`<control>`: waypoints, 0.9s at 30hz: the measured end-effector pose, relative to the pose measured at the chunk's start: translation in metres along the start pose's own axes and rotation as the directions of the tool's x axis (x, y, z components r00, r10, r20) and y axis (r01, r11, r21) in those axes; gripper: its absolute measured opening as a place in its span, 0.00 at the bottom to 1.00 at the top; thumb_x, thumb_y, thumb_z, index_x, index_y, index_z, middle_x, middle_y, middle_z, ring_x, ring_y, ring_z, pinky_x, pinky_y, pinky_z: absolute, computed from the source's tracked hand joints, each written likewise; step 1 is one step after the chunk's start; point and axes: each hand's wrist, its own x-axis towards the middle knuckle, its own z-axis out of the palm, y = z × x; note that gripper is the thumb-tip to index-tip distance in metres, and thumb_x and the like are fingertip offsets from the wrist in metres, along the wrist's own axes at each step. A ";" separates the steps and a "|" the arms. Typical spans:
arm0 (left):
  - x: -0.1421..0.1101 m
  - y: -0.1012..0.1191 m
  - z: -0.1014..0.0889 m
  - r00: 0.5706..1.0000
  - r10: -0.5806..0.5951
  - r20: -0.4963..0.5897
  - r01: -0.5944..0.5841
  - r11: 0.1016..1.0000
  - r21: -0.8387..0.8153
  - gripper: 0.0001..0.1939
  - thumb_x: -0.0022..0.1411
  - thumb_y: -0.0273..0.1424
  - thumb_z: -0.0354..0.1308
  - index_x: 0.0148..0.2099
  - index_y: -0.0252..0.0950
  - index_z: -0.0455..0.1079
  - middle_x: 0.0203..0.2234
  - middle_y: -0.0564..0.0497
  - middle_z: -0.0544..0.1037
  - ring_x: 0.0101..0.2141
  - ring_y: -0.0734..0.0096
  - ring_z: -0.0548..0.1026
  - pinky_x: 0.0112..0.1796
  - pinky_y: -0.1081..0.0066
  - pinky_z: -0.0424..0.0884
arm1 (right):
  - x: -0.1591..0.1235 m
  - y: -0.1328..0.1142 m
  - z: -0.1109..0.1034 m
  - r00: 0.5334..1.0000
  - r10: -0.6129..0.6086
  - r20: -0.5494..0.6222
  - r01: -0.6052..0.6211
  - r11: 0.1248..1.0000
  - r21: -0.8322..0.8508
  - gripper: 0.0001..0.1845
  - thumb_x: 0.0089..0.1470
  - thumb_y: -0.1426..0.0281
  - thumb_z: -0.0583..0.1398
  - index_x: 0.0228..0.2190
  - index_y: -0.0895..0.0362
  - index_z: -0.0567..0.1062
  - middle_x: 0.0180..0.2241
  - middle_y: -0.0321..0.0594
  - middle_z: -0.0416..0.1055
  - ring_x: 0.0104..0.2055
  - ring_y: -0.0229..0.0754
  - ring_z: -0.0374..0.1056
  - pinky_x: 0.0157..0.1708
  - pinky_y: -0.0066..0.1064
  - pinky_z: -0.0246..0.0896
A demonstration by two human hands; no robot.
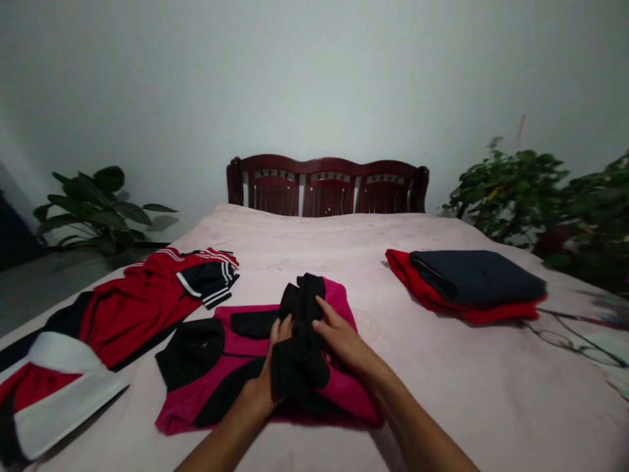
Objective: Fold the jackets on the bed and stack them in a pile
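Observation:
A pink and black jacket lies spread on the bed in front of me, its black collar end toward the left. Its right part is gathered up in dark folds between my hands. My left hand presses against the left side of the folds, fingers partly tucked behind the black cloth. From the right, my right hand grips the black fabric, with thumb and fingers bent on its edge. Parts of the fingertips are hidden in the folds.
Red and navy clothes with white stripes lie loosely at the left, beside a white and red garment. Folded dark and red clothes are stacked at the right, near eyeglasses. A wooden headboard and plants stand beyond.

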 end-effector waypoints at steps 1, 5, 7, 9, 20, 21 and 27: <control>-0.007 -0.016 -0.009 0.998 -0.053 0.038 0.051 0.998 0.034 0.23 0.65 0.34 0.59 0.62 0.41 0.67 0.62 0.41 0.68 0.63 0.45 0.62 0.60 0.38 0.56 | 0.004 0.009 0.014 0.999 -0.020 -0.028 0.017 0.993 -0.115 0.40 0.60 0.59 0.58 0.68 0.48 0.52 0.41 0.41 0.80 0.34 0.46 0.77 0.43 0.46 0.73; -0.020 -0.067 -0.047 0.949 -0.274 0.157 0.267 0.962 0.063 0.24 0.66 0.25 0.49 0.62 0.40 0.68 0.62 0.44 0.70 0.64 0.55 0.64 0.64 0.44 0.53 | 0.009 0.030 0.046 0.988 -0.149 -0.039 0.118 0.896 -0.427 0.34 0.56 0.69 0.58 0.64 0.56 0.63 0.62 0.48 0.65 0.62 0.52 0.64 0.62 0.47 0.58; -0.019 -0.070 -0.062 0.946 -0.321 0.052 0.324 0.945 -0.049 0.23 0.66 0.24 0.45 0.60 0.35 0.70 0.59 0.42 0.73 0.60 0.60 0.69 0.63 0.54 0.60 | 0.007 0.024 0.043 0.985 -0.171 -0.021 0.141 0.873 -0.467 0.30 0.57 0.71 0.55 0.61 0.57 0.67 0.61 0.48 0.67 0.61 0.50 0.65 0.61 0.46 0.59; -0.013 -0.053 -0.071 0.939 -0.332 -0.085 0.311 0.929 -0.200 0.23 0.67 0.27 0.44 0.60 0.33 0.70 0.58 0.42 0.74 0.59 0.62 0.70 0.62 0.59 0.63 | 0.006 0.012 0.033 0.969 -0.236 -0.076 0.168 0.849 -0.501 0.25 0.58 0.71 0.53 0.56 0.57 0.73 0.56 0.46 0.72 0.58 0.47 0.68 0.59 0.44 0.61; 0.004 0.049 0.003 0.964 -0.260 0.047 0.257 0.964 0.073 0.34 0.67 0.38 0.50 0.71 0.29 0.52 0.70 0.36 0.51 0.69 0.48 0.48 0.66 0.43 0.47 | 0.048 0.039 -0.021 0.985 -0.169 0.030 0.108 0.474 -0.874 0.31 0.65 0.58 0.48 0.65 0.56 0.62 0.68 0.43 0.53 0.72 0.51 0.44 0.68 0.52 0.38; 0.001 0.044 0.009 0.963 -0.266 0.053 0.259 0.959 0.113 0.34 0.67 0.38 0.50 0.71 0.29 0.52 0.70 0.36 0.50 0.69 0.48 0.48 0.66 0.43 0.47 | 0.053 0.045 -0.025 0.984 -0.177 0.035 0.121 0.504 -0.855 0.32 0.64 0.57 0.47 0.64 0.57 0.63 0.68 0.44 0.53 0.72 0.50 0.44 0.69 0.51 0.37; -0.014 0.029 0.009 0.962 -0.264 0.072 0.255 0.959 0.122 0.33 0.70 0.39 0.45 0.72 0.34 0.50 0.71 0.40 0.47 0.70 0.53 0.46 0.67 0.48 0.47 | 0.051 0.050 -0.048 0.862 -0.036 -0.506 -0.091 0.970 -0.224 0.31 0.55 0.58 0.57 0.56 0.60 0.72 0.65 0.53 0.60 0.70 0.54 0.49 0.69 0.48 0.40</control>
